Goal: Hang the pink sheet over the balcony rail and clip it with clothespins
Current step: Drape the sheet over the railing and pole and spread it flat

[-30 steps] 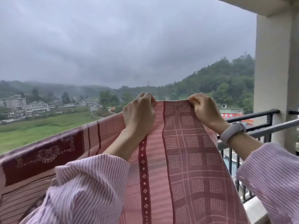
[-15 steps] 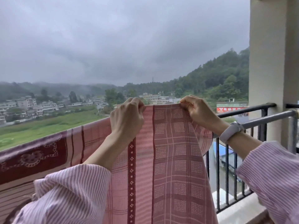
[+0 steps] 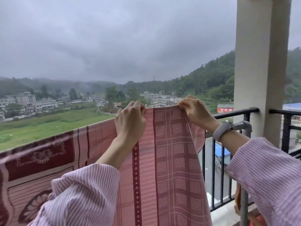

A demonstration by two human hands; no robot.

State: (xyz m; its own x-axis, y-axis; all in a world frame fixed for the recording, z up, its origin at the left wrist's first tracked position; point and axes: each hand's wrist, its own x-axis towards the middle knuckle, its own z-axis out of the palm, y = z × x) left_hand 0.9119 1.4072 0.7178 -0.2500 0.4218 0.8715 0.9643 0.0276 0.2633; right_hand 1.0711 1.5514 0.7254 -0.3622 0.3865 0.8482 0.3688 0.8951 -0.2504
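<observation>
Both-handed, the left hand (image 3: 130,121) and right hand (image 3: 196,111) pinch the top edge of the pink sheet (image 3: 171,160) at centre frame, fingers clamped on cloth. To drape well, I'd keep that edge taut and level over the balcony rail (image 3: 236,111). Leftward the sheet hides the rail; no clothespins are visible.

red roadside sign (image 3: 225,109) beyond the rail, white lettering too blurred to read
</observation>
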